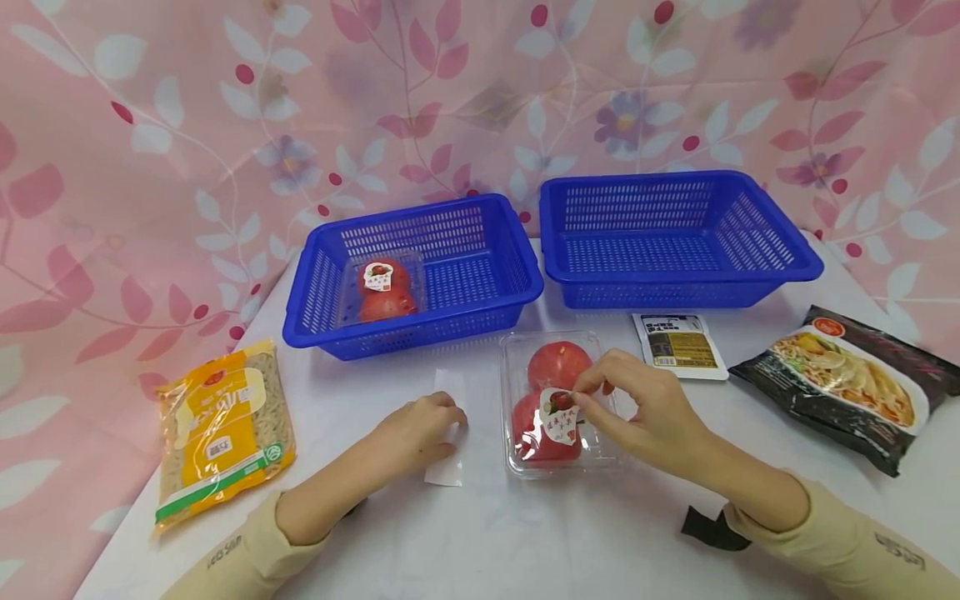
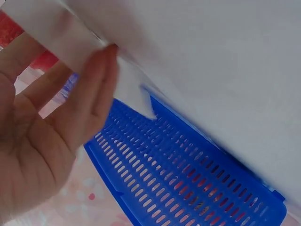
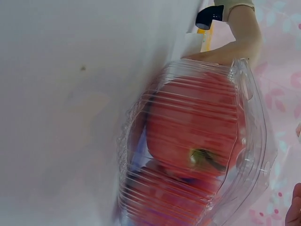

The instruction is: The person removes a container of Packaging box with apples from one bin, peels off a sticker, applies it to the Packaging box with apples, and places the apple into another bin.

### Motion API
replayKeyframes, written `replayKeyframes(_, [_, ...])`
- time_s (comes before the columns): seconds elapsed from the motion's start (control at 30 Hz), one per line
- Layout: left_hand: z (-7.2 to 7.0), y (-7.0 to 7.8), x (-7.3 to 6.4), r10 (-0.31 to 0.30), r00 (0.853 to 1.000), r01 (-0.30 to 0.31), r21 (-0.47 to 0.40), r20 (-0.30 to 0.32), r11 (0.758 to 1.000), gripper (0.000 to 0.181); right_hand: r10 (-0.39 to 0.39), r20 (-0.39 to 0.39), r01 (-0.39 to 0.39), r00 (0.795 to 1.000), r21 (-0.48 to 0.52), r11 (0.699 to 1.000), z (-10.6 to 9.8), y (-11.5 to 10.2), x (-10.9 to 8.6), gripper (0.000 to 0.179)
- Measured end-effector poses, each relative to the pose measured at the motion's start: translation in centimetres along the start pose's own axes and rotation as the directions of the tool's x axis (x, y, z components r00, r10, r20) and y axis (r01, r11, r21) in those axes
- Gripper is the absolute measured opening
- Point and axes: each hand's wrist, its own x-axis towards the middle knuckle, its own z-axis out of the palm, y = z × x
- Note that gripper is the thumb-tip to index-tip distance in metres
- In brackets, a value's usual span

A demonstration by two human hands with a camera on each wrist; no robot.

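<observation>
My right hand pinches the right edge of a white sticker label, which has a red fruit picture and lies over the lid of a clear plastic clamshell. Two red apples sit inside it; the right wrist view shows a stem on one apple through the ridged plastic. To the left of the clamshell, my left hand rests on a white paper strip, thumb and forefinger apart. In the left wrist view the fingers of this hand touch the strip.
Behind stand two blue baskets; the left basket holds another labelled apple box. The right basket stands beside it. A yellow noodle bag lies at left. At right lie a small flat packet and a black noodle packet.
</observation>
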Motion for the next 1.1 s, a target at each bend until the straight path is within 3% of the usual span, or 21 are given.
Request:
replayKeyframes(0.1, [0.0,-0.1,-0.1,-0.034,0.999,0.033,0.082,0.010,0.996,0.022,0.033,0.009,-0.033,0.999,-0.012,0.999,-0.1,0.1,0.1,0.020])
replayKeyframes(0.4, [-0.1,-0.3,-0.6,0.018,1.000,-0.014,0.175,-0.021,0.984,0.032,0.044,-0.001,-0.044,0.999,-0.079,0.996,-0.4,1.5,0.2,0.002])
replayKeyframes(0.53, [-0.4,0.0,-0.5,0.100,0.989,-0.073,0.226,-0.112,0.971,0.030,0.120,-0.002,-0.119,0.993,-0.134,0.984,-0.5,2.1,0.3,0.010])
replayKeyframes(0.63, [-0.8,0.5,-0.3,0.178,0.954,-0.115,0.255,-0.241,0.960,0.028,0.171,-0.010,-0.170,0.985,-0.167,0.971,-0.5,2.5,0.5,0.017])
replayKeyframes(0.73, [-1.4,1.3,0.2,0.256,0.897,-0.160,0.274,-0.359,0.948,0.026,0.205,-0.011,-0.203,0.979,-0.184,0.962,-0.6,2.8,0.7,0.016])
replayKeyframes(0.87, [-1.9,2.5,0.9,0.336,0.831,-0.228,0.280,-0.443,0.933,0.029,0.230,0.004,-0.226,0.973,-0.181,0.957,-0.6,3.2,0.9,0.014])
replayKeyframes(0.97, [-2.2,3.2,1.3,0.372,0.808,-0.270,0.274,-0.457,0.923,0.034,0.253,0.030,-0.245,0.967,-0.174,0.954,-0.5,3.5,1.0,0.012])
replayKeyframes(1.1, [-2.3,4.1,1.9,0.405,0.802,-0.309,0.276,-0.439,0.910,0.039,0.287,0.068,-0.274,0.955,-0.160,0.948,-0.4,3.8,1.0,0.011])
